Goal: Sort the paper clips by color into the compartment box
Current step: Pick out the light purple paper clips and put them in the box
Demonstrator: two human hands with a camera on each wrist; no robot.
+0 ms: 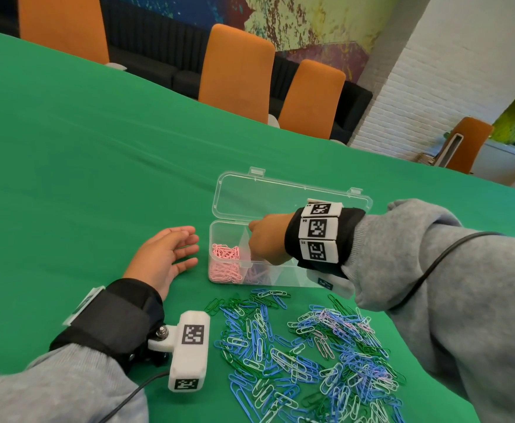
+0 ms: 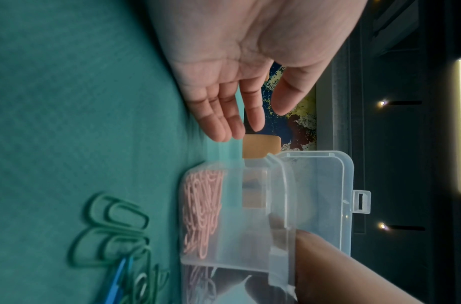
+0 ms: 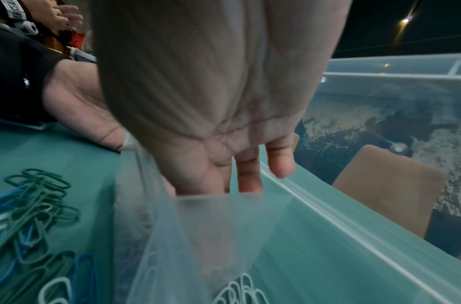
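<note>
Meeting room (orange chairs (image 1: 236, 71), long table (image 1: 97, 154))

Even, bright light in the head view; both wrist views dim.
Wide-angle bending at edges; wrist views blurred, with small ceiling-light flares.

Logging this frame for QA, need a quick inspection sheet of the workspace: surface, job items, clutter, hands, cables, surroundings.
Surface: green cloth covers the table, lightly creased.
Job's things: clear compartment box, lid open; pink clips fill its left end compartment, paler pinkish clips lie in the next one; loose pile of blue, green, white and a few pink clips in front of the box.
Clutter: nothing seen.
Hands: left hand open, palm up on the cloth beside the box; right hand reaching into the box, fingers extended in the wrist view, fingertips hidden by a divider.
Cables: black cable along the right sleeve; another from the left wrist camera.
Surroundings: orange chairs, painted wall, white brick.
</note>
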